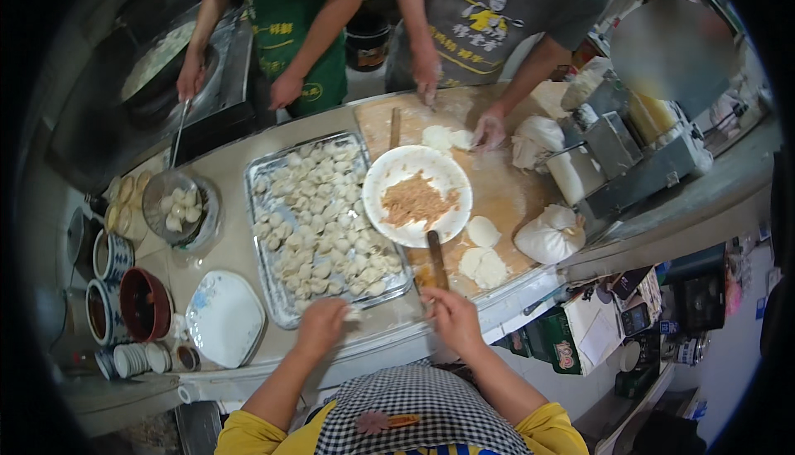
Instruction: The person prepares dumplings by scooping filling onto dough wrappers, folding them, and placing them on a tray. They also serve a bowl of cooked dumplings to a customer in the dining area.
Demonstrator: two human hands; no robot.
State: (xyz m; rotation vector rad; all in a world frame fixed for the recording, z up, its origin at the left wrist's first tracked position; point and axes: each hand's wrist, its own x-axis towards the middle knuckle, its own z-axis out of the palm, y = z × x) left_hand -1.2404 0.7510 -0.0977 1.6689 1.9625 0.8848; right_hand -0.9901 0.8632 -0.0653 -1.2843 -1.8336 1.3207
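Observation:
At the near edge of the metal tray [264, 275], my left hand [324, 326] is closed around a small piece of pale dough. Many folded dumplings [317, 219] lie on the floured tray. My right hand [451, 318] is at the counter's near edge, fingers curled, just below a wooden handle [437, 260]; whether it grips a tool is unclear. The handle leans at the rim of a white bowl [371, 206] of minced filling [417, 199]. Round dough wrappers [483, 267] lie right of the handle, on the wooden board [522, 182].
Across the counter, one person holds a strainer [172, 206] with dumplings over a bowl; another person's floured hand [490, 129] touches wrappers. A square plate [225, 318], a red bowl [146, 306] and jars stand left. Cloth bundles [549, 234] and a metal machine [646, 169] stand right.

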